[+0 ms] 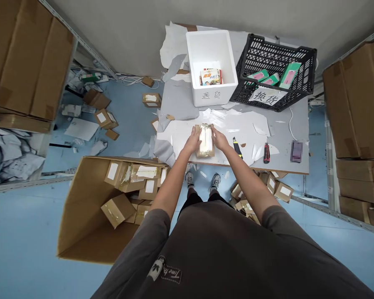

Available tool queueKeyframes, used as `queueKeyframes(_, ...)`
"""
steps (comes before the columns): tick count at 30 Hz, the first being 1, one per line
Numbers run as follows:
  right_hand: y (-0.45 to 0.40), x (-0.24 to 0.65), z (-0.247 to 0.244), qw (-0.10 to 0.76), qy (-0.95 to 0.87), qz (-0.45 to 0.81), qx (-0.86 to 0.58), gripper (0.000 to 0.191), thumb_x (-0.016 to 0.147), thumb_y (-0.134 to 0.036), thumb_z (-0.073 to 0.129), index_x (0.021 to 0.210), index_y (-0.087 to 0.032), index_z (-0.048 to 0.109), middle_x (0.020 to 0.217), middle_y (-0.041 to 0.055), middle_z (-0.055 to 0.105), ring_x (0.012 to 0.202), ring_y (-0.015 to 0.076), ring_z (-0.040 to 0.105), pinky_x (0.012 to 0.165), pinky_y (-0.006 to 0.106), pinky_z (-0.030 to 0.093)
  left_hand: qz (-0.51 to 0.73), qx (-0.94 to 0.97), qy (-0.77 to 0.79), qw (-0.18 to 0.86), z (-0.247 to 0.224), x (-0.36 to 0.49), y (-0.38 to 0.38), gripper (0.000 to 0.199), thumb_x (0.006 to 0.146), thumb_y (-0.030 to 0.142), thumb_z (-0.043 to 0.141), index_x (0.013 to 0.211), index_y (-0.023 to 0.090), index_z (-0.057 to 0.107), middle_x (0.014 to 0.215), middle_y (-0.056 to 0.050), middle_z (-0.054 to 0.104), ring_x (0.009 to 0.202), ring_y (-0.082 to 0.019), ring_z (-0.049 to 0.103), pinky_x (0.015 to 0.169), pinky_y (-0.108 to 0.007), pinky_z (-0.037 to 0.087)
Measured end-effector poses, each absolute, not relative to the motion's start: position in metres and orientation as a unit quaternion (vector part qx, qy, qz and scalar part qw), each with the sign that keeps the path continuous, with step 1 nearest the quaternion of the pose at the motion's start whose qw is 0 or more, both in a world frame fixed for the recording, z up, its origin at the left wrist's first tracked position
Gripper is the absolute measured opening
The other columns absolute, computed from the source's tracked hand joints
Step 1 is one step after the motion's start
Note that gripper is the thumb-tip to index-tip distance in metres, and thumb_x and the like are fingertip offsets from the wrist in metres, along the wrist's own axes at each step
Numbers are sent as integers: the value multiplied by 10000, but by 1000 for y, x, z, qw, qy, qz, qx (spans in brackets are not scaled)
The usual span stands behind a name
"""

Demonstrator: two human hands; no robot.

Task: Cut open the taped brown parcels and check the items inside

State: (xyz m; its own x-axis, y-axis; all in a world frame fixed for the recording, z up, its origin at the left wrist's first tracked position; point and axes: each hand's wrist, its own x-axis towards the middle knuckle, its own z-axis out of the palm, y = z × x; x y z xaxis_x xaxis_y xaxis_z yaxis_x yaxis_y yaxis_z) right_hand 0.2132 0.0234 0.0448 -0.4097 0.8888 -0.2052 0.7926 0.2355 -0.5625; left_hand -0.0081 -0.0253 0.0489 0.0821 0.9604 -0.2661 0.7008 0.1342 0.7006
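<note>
A small taped cardboard box (pixel 205 142) with a white label lies at the front of the table, between my hands. My left hand (pixel 193 140) grips its left side, and my right hand (pixel 219 139) grips the right side near the far corner. Just right of the box is a yellow and black utility knife (pixel 237 148). Farther right on the tabletop lies a red and black cutter (pixel 266 153). Scraps of white paper (pixel 216 118) are scattered beyond the box.
Behind stand a white foam box (pixel 211 93) with small packets inside and a black plastic crate (pixel 276 50) holding green-and-pink boxes. A large open carton (pixel 77 207) of parcels is on the floor at left. Shelves with big cartons (pixel 355 99) flank both sides.
</note>
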Motion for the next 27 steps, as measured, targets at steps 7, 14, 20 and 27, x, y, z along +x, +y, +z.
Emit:
queueKeyframes(7,-25,232,43,63,-835,263,-479,743,1031,-337,697,1733,-276,459,1883,122,175,1697,446,259,1281,679,424,107,726,619,281,42,-18,-79,925,856,210,884,1696,308,509,1904,-86,81,1741,-485,-45,1352,-779,181)
queueKeyframes(14,-71,236,17,1,-809,325,-491,659,1039,-180,582,1689,-268,512,1739,146,489,1468,357,604,1111,539,610,131,683,629,349,16,-3,-114,670,1014,134,605,1657,317,563,1887,-58,206,1738,-401,198,1347,-661,346)
queueKeyframes(20,-71,226,0,42,-792,327,-514,524,1115,-196,441,1611,-261,599,1566,105,665,1282,294,728,1055,432,638,180,639,639,387,7,1,-117,634,1058,195,526,1682,309,537,1876,-25,239,1545,-346,568,1230,-532,526)
queueKeyframes(27,-67,229,-7,45,-799,327,-503,511,1115,-220,453,1600,-268,605,1602,90,648,1267,295,743,1029,422,651,199,639,638,381,7,-1,-117,576,1075,248,532,1646,308,581,1837,-30,357,1543,-315,574,1216,-497,539)
